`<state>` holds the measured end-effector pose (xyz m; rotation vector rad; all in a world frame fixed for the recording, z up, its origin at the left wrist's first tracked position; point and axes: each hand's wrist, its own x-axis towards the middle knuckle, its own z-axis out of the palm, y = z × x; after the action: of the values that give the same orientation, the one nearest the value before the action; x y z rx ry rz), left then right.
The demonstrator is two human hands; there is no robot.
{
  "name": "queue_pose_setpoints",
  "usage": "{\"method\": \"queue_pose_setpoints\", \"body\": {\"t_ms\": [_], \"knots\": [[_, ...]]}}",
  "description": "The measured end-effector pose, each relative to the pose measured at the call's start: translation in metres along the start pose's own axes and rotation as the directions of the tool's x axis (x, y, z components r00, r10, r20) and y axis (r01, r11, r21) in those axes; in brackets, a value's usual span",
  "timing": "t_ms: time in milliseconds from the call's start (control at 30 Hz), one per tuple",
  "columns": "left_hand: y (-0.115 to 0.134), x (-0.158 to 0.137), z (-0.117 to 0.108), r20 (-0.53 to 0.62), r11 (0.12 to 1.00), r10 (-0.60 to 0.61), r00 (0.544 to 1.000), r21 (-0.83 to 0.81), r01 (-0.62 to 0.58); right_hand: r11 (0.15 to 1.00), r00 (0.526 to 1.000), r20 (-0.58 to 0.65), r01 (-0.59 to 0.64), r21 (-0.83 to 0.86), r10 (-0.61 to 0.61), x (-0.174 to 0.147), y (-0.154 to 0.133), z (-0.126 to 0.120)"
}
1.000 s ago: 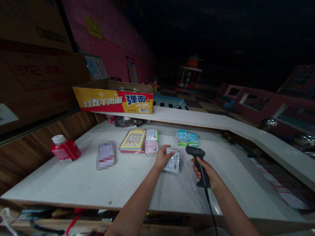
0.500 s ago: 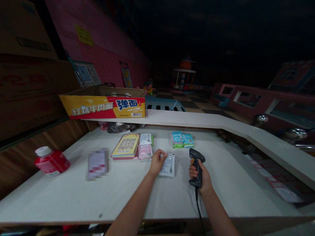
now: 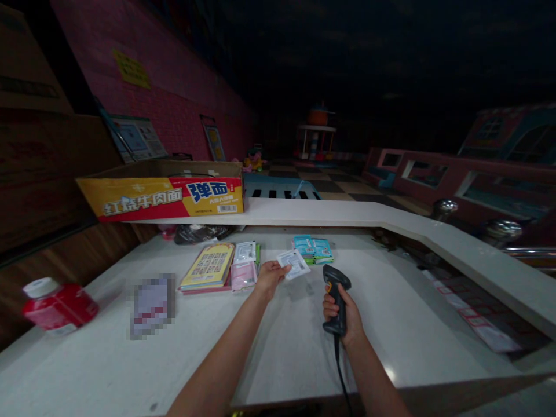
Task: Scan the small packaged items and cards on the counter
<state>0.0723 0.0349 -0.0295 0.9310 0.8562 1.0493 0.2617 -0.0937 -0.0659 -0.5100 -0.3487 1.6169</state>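
Our left hand (image 3: 269,280) pinches a sachet (image 3: 296,264), not yet set down; our right hand (image 3: 353,317) clasps a barcode scanner (image 3: 339,311) — blue packets (image 3: 322,249) lie piled.

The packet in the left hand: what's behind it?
Beyond the packet lie blue packets on the white counter. Whatever it and the left hand cover can't be seen.

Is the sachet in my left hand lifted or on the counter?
Lifted: your left hand pinches the silver sachet, its shadow apart below.
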Motion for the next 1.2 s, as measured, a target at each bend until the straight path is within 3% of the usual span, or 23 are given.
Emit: {"method": "queue_pose_setpoints", "body": {"t_ms": [200, 500, 667, 767, 867, 1033, 1100, 1200], "knots": [[0.013, 0.041, 0.037, -0.148, 0.992, -0.112, 0.983, 0.039, 0.119, 0.999, 1.0, -0.009, -0.008, 0.047, 0.008, 0.001, 0.0, 0.002], [0.006, 0.106, 0.104, -0.223, 0.977, -0.004, 0.975, 0.206, 0.051, 0.994, 0.997, -0.03, -0.061, 0.091, 0.064, 0.006, 0.0, 0.0], [-0.003, 0.125, 0.119, -0.256, 0.937, 0.094, 0.962, 0.35, 0.002, 0.997, 0.998, -0.045, -0.036, 0.071, 0.039, 0.007, 0.001, 0.0], [-0.004, 0.123, 0.113, -0.172, 0.78, 0.293, 0.941, 0.612, -0.131, 0.996, 0.998, -0.06, -0.024, 0.082, 0.029, 0.008, 0.002, 0.001], [-0.004, 0.113, 0.103, 0.04, 0.486, 0.444, 0.895, 0.828, -0.278, 0.991, 0.997, -0.062, -0.042, 0.129, 0.05, 0.007, 0.002, 0.002], [-0.008, 0.091, 0.085, 0.381, 0.07, 0.506, 0.774, 0.876, -0.477, 0.984, 0.996, -0.056, -0.066, 0.167, 0.076, 0.008, 0.002, 0.002], [-0.013, 0.084, 0.081, 0.479, -0.007, 0.466, 0.744, 0.843, -0.538, 0.985, 0.996, -0.05, -0.06, 0.163, 0.069, 0.008, 0.002, 0.001], [-0.019, 0.079, 0.081, 0.517, -0.053, 0.407, 0.754, 0.837, -0.545, 0.983, 0.997, -0.045, -0.057, 0.174, 0.065, 0.009, 0.003, 0.001]]}}
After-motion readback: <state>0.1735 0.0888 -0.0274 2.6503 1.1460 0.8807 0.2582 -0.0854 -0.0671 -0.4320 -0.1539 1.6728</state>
